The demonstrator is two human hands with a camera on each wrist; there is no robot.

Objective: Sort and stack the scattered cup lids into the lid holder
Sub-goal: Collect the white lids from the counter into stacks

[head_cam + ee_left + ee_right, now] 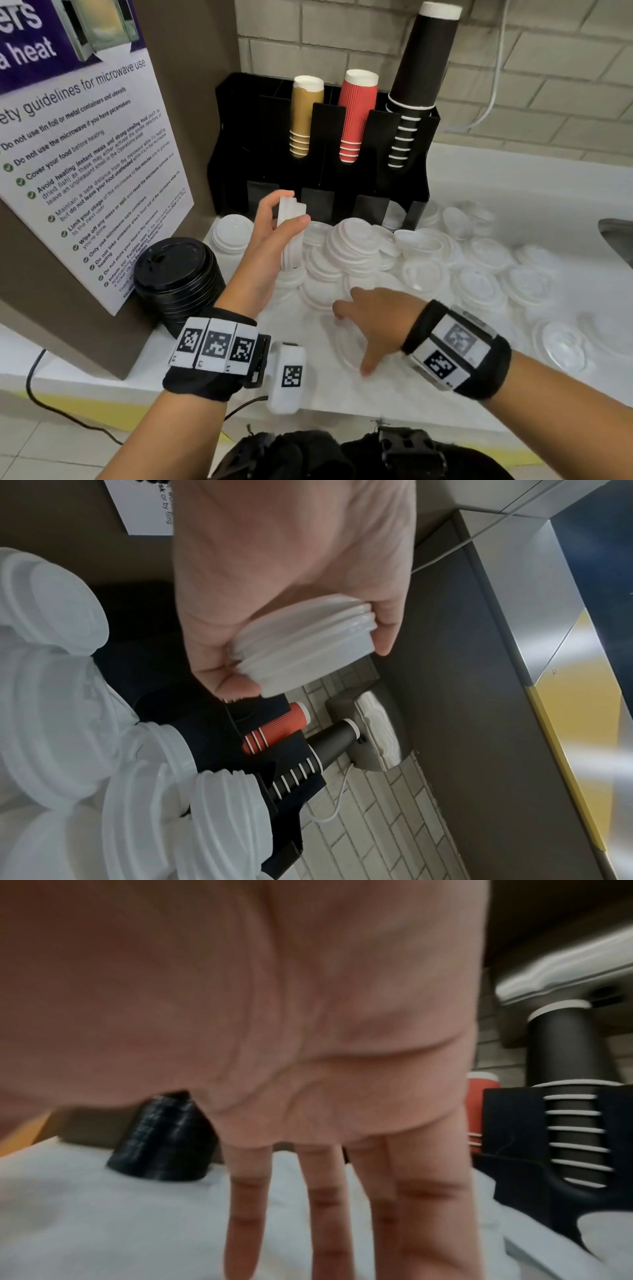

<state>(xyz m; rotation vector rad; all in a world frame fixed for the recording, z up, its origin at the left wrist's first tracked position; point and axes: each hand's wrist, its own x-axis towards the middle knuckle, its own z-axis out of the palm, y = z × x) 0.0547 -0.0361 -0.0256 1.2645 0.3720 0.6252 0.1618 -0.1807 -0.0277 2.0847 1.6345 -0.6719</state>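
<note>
My left hand (274,229) (284,631) grips a small stack of white lids (290,219) (301,653) on edge, held in the air in front of the black lid holder (342,202) (219,737). My right hand (370,318) (342,1191) hovers low over the white counter (308,346) with straight, spread fingers (246,1218) and holds nothing. Many white lids (356,240) lie scattered and piled on the counter in front of the holder and off to the right. A tall stack of black lids (178,274) (164,1137) stands at the left.
The holder's upper slots carry gold cups (303,116), red cups (356,113) and black cups (421,68). A notice board (78,154) stands at the left. A sink edge (616,236) shows at far right, and a white cable (493,85) hangs on the tiled wall.
</note>
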